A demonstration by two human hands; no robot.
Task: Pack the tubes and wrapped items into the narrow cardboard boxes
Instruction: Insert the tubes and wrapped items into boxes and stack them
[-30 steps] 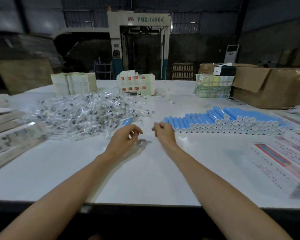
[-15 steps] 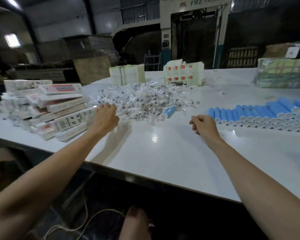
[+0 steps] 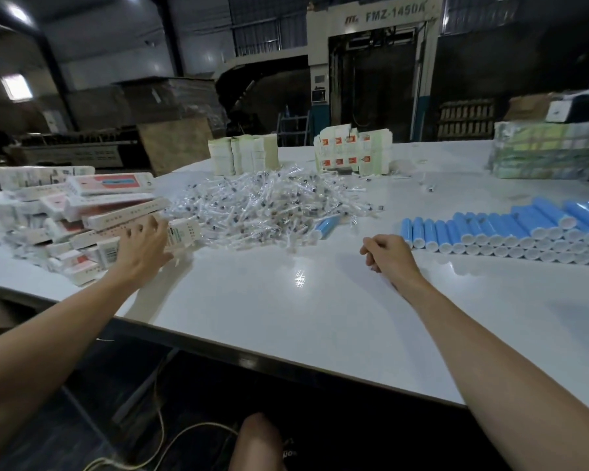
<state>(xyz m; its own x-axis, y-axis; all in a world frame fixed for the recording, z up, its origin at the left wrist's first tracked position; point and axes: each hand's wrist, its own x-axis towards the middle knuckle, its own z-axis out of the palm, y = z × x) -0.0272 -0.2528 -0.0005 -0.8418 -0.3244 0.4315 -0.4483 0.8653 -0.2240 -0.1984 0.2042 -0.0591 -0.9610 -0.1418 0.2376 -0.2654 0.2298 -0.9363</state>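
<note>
Dim warehouse space lies behind a broad white worktop [image 3: 320, 317], with a tall pale machine [image 3: 374, 18] marked FMZ-1450A at the back. At the worktop's far edge stand stacks of folded leaflets [image 3: 242, 158], a block of flat cartons with red squares [image 3: 352, 153] and, to the right, a wrapped bundle [image 3: 544, 154].

On the left, narrow boxes [image 3: 65, 215] lie heaped in a loose pile. The left hand [image 3: 143, 244] reaches into the near side of that pile. Its fingers [image 3: 155, 224] are spread apart and fairly straight, laid against the end of one box [image 3: 181, 232], with the thumb low beside it and not wrapped round.

Just to the right of the boxes, toward the middle of the worktop, a wide heap of small clear-wrapped items [image 3: 269, 202] spreads out. A single blue tube [image 3: 325, 226] lies at its near right edge.

Farther right, blue tubes [image 3: 510, 229] lie stacked in neat rows, white ends facing the person. The right hand [image 3: 388, 253] rests on the worktop just beside the leftmost tubes, its fingers curled under into a fist — nothing shows inside it.

Below the worktop's near edge a knee [image 3: 257, 440] and a pale cable [image 3: 157, 447] on the floor are visible.
</note>
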